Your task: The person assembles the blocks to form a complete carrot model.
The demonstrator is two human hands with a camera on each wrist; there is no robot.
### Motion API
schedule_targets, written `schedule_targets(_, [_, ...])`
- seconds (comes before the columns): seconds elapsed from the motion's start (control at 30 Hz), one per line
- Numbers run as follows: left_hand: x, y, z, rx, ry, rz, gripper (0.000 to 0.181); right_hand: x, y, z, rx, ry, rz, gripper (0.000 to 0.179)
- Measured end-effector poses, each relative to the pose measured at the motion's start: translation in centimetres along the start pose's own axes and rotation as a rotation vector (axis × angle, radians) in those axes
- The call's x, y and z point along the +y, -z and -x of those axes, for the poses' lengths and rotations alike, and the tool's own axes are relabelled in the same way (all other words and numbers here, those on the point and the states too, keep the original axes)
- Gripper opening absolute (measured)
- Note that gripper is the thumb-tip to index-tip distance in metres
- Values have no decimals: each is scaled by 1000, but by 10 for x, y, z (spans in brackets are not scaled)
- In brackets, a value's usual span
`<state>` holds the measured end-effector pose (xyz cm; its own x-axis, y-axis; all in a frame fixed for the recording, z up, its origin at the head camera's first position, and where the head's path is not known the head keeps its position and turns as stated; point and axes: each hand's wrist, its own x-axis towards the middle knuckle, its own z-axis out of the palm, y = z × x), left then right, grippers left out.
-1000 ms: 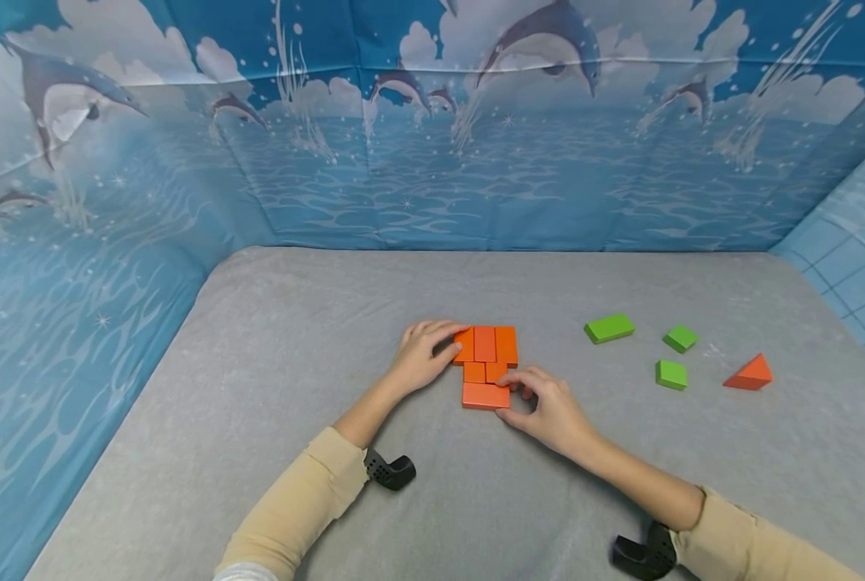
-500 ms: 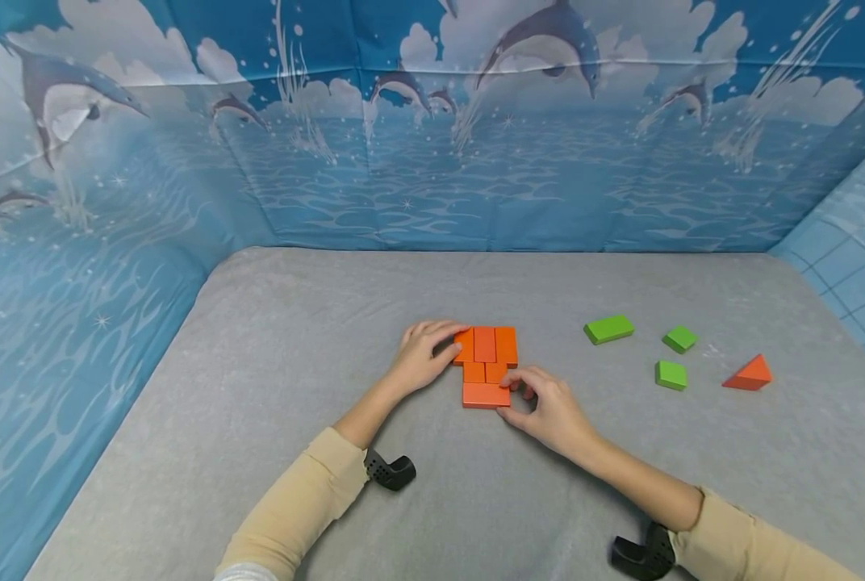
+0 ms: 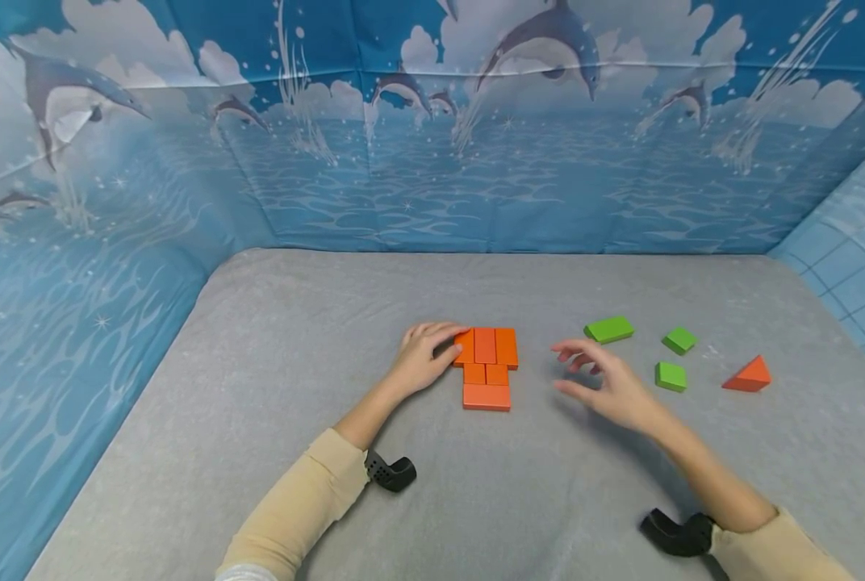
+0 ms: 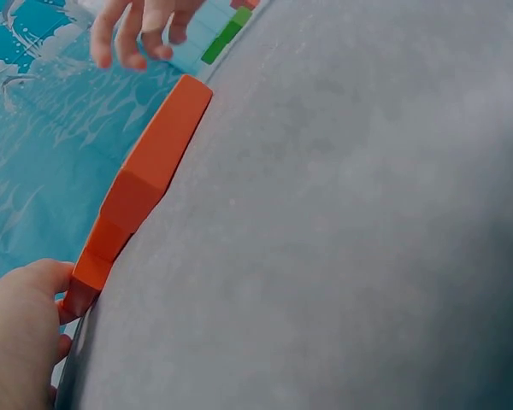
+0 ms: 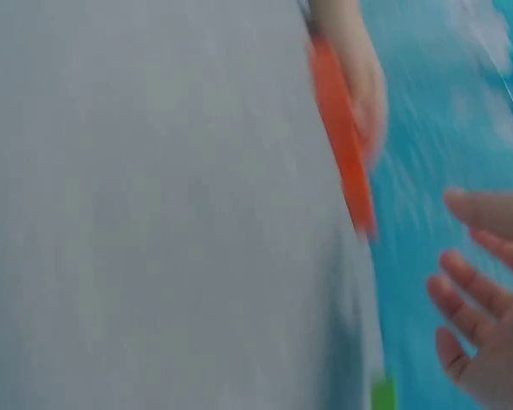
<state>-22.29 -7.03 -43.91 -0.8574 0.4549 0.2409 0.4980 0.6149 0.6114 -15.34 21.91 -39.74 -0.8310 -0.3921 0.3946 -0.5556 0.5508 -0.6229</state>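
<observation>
Touching orange blocks (image 3: 485, 345), the left hand (image 3: 421, 355) rests; the right hand (image 3: 610, 387) hovers.

From my station I log the block group lying mid-cloth (image 3: 331, 307): back row (image 3: 485, 345), middle row (image 3: 495, 374), front block (image 3: 486, 396), all adjoining. Left hand (image 3: 421, 359) touches the back row's left end; right hand (image 3: 614, 391) is right of the group. Near block (image 3: 609, 328) lies behind that hand; far block (image 3: 679, 340) and fore block (image 3: 670, 376) to its right, wedge (image 3: 748, 375) rightmost. Curtain (image 3: 432, 190) behind everything.

No readable text — no labels, brands, numbers, signs
</observation>
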Motion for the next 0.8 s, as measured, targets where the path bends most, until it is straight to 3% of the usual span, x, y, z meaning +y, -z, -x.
schedule_targets(0.23, [-1,-1,1,4,6,-6,35,56,76,28,82,-85,231,51])
schedule_targets(0.37, [0,0,1,-4,10,-8,35,86,108,51,100,-94,294,49])
schedule_targets(0.57, [-1,-1,0,-4,10,-13,36,123,137,82,54,-152,232,42])
schedule_targets(0.8, [-1,-1,0,0,0,-14,35,134,147,96,-21,-307,165,42])
